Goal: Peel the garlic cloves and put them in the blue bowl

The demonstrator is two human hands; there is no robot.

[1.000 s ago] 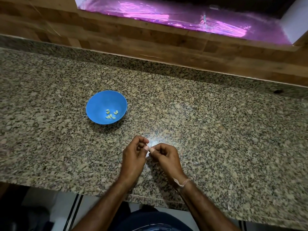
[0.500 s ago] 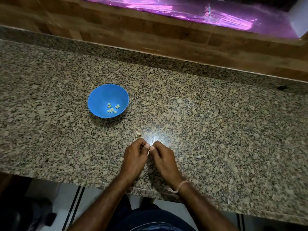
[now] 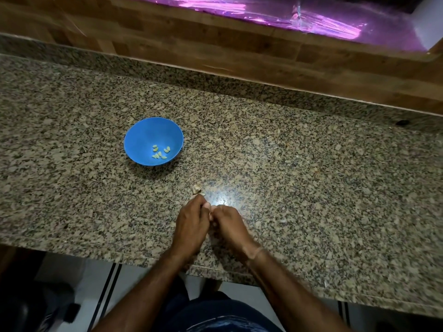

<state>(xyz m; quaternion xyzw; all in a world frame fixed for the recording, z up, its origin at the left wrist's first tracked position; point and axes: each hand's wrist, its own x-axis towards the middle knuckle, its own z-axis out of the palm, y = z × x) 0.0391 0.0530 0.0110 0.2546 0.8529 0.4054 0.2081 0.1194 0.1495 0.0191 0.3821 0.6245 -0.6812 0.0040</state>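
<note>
Risks, judged from the layout:
- The hands work close to the near edge of the counter (image 3: 311, 188). A small, slick clove (image 3: 210, 212) squeezed too hard could shoot out of the pinch, skid on the polished stone and drop to the floor.
- The speckled stone camouflages pale scraps. A dropped clove or a flake of skin would be hard to find, and the light is dim.
- The bowl (image 3: 141, 133) sits up and to the left, well apart from the hands. The drop needs a reach across, and a toss from a distance could miss. The bowl looks light, so a knock on the rim could tip it.
- Skin stuck to the fingers could go in with the clove.

Hands: the left hand (image 3: 191, 222) and right hand (image 3: 231, 225) are together, fingers curled in, thumbs and fingertips meeting. Both pinch the clove between them. Only a pale sliver of it shows, so I cannot tell how much skin is off.

Other: the peeled cloves (image 3: 160, 153) lie in the bowl. A garlic piece (image 3: 196, 189) lies on the counter just beyond the left hand. I cannot tell whether it is skin or an unpeeled clove.
</note>
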